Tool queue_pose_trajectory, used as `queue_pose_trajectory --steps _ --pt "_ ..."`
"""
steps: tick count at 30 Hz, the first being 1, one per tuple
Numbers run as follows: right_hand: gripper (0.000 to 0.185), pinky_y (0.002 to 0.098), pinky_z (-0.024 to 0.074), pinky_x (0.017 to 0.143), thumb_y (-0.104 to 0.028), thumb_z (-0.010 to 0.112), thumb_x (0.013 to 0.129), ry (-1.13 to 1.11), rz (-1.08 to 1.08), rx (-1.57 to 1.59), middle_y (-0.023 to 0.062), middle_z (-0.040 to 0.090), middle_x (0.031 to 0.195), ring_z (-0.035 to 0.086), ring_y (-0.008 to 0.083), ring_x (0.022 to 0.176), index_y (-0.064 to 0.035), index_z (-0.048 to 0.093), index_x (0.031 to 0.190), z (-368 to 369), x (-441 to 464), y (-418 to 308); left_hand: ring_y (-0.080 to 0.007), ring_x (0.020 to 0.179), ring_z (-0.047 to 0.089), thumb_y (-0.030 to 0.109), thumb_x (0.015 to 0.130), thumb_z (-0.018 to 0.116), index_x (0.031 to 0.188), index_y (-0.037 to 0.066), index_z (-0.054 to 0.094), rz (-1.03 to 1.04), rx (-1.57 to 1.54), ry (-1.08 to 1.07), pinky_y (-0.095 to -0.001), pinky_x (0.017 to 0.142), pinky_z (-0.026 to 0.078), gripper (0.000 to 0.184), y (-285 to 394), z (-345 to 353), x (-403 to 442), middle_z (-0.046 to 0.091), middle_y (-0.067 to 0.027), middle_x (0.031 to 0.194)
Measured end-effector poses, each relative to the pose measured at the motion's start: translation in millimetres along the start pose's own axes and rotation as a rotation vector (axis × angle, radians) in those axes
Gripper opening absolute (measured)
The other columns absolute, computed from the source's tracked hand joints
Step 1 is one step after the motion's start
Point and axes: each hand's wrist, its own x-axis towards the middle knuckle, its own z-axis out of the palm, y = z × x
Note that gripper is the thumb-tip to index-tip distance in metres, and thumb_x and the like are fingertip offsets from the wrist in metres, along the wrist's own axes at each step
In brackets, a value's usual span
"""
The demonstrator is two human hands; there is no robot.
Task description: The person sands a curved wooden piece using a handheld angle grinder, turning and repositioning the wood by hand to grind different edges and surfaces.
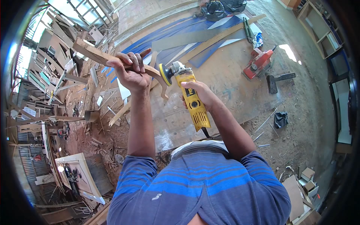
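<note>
My left hand (133, 71) grips a curved wooden piece (95, 54), which looks like a shaped furniture leg. One end of it points to the upper left, and its thin curved end hangs to the right of the hand. In my right hand (200, 92) is a yellow angle grinder (194, 107), held by its body. A round pad with a yellow rim (165, 74) on the grinder's head faces the wood, at or very close to its curved edge; I cannot tell whether they touch.
On the worktable (232, 93) lie a red power tool (258, 63), a hammer (279, 80), green-handled pliers or cutters (248, 30), long wooden strips (225, 33) and blue sheeting (150, 35). Black plastic bags (217, 10) sit at the far edge. Scrap wood (62, 75) covers the left side.
</note>
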Motion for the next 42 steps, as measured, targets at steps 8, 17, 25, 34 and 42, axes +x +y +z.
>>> queue_pose_trajectory --steps 8,17,25,34,42 --pt "0.043 0.0387 0.0601 0.057 -0.038 0.074 0.093 0.017 0.097 0.091 0.0140 0.068 0.080 0.071 0.0253 0.063 -0.0013 0.058 0.108 -9 10 14 -0.0118 0.045 0.030 0.076 0.102 0.039 0.079 0.015 0.044 0.010 0.008 -0.012 -0.0542 0.082 0.061 0.065 -1 3 1 0.029 0.0024 0.054" --pt "0.047 0.0399 0.0620 0.059 -0.041 0.073 0.092 -0.004 0.177 0.261 0.0162 0.067 0.084 0.071 0.0271 0.065 -0.0011 0.057 0.111 -15 19 24 -0.0128 0.047 0.030 0.076 0.103 0.037 0.080 0.015 0.048 -0.018 -0.005 -0.068 -0.0569 0.087 0.060 0.065 -1 0 -2 0.031 0.0012 0.055" --pt "0.044 0.0383 0.0613 0.059 -0.039 0.073 0.093 -0.025 0.071 0.207 0.0143 0.067 0.082 0.071 0.0256 0.064 -0.0026 0.057 0.111 -13 -1 11 -0.0128 0.049 0.032 0.078 0.100 0.041 0.080 0.015 0.045 -0.089 -0.047 -0.027 -0.0340 0.059 0.045 0.066 1 0 -2 0.033 0.0010 0.057" --pt "0.044 0.0369 0.0605 0.059 -0.038 0.074 0.093 0.006 -0.039 0.029 0.0127 0.067 0.083 0.071 0.0232 0.064 -0.0020 0.058 0.111 8 -15 -3 -0.0110 0.048 0.029 0.077 0.100 0.042 0.079 0.016 0.043 -0.082 -0.042 0.014 -0.0260 0.044 0.027 0.065 1 3 -1 0.030 0.0027 0.057" --pt "0.044 0.0394 0.0608 0.059 -0.040 0.073 0.093 0.019 0.080 0.116 0.0144 0.068 0.083 0.071 0.0256 0.065 -0.0012 0.059 0.109 -1 7 16 -0.0108 0.048 0.028 0.077 0.100 0.044 0.078 0.016 0.043 -0.072 -0.043 0.027 -0.0261 0.044 0.027 0.064 5 2 -2 0.030 0.0027 0.056"
